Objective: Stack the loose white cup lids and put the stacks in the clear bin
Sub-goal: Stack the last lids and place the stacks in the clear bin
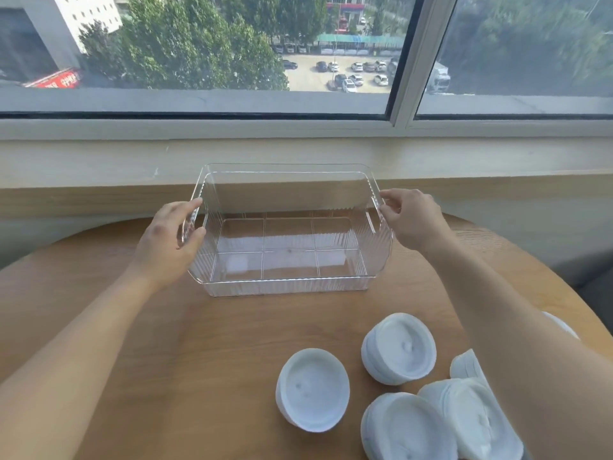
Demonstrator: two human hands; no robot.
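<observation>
Wooden table (205,343) | clear bin (288,287) between hands | left (166,242), right (411,219) gripping its ends

Clear bin (288,287) stands on table (166,327), lid stacks (398,348) before it.

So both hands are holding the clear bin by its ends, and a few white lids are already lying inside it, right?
Not quite. In the head view the left hand and right hand do hold the clear bin by its ends, but nothing lies inside it; the wooden table shows through its floor. The white lids are all on the table, nearer the person than the bin.
</observation>
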